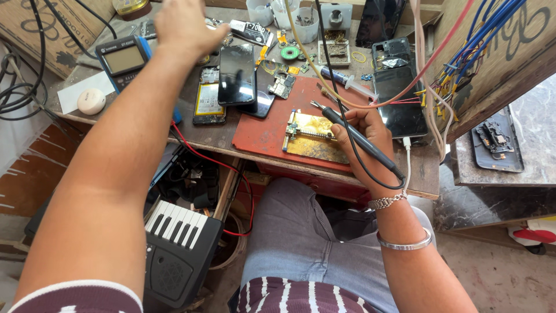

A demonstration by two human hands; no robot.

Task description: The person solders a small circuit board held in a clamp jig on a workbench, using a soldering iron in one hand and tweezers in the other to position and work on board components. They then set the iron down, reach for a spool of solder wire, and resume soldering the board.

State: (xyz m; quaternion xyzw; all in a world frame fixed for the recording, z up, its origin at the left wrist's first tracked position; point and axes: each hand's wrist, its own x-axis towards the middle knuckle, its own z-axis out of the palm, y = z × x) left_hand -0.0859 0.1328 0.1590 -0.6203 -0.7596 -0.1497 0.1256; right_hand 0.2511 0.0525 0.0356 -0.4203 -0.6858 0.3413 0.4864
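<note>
Soldering iron sits in your right hand, held like a pen with the fingers closed round its black barrel, the metal tip pointing left and far, just above the far edge of the brass-coloured board holder. Its black cord runs from the handle up across the bench to the far side. The holder lies on a red mat near the front edge of the workbench, right in front of you.

Your left hand is stretched out to the far left of the bench, seen from the back with the fingers curled downward; you cannot tell from here whether it grips anything. Just left of it stands a blue multimeter with a grey screen.

Between your two hands, a dark phone lies face up, overlapping an opened phone body to its left. A small green circuit board rests just right of them, at the far edge of the mat. To the right of your right hand lies another black phone, with a plastic syringe on the far side of the mat.

Below the bench on the left, a small black keyboard with white keys leans near your knee.
</note>
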